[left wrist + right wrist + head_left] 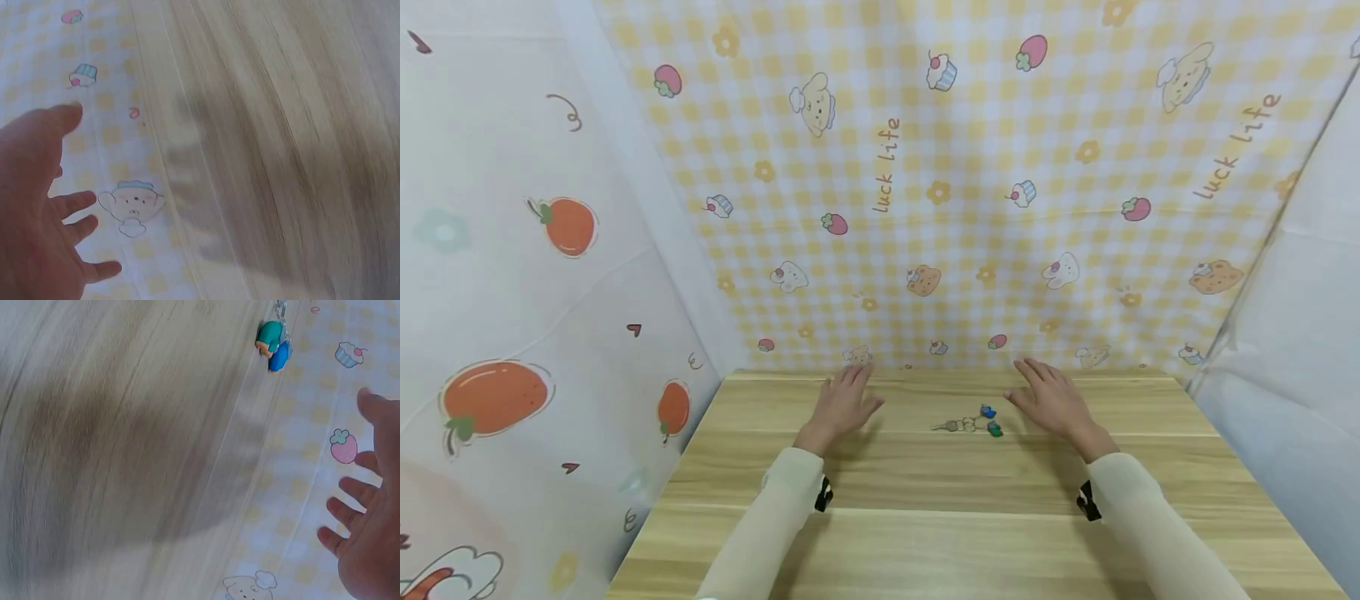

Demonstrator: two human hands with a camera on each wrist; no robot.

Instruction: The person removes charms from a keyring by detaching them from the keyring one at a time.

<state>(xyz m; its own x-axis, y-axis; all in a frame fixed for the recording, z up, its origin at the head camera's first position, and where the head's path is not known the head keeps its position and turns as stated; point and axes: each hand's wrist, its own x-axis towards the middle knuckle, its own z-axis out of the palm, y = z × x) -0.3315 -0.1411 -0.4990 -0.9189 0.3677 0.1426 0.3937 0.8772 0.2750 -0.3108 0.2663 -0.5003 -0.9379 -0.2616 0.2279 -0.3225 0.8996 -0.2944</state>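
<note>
A small bunch of keys with a metal ring (957, 426) and blue and green caps (991, 419) lies on the wooden table (970, 500) near its far edge. The green and blue caps (274, 345) show at the top of the right wrist view. My left hand (842, 402) hovers flat, fingers spread, left of the keys and holds nothing. Just right of the keys my right hand (1051, 397) is spread too and empty. Each wrist view shows an open palm: left hand (37, 219), right hand (369, 537).
A yellow checked cloth backdrop (970, 183) with cartoon prints rises right behind the table's far edge. White printed curtains (512, 292) close in the left side, and a pale sheet (1300, 333) the right. Bare wood stretches toward me.
</note>
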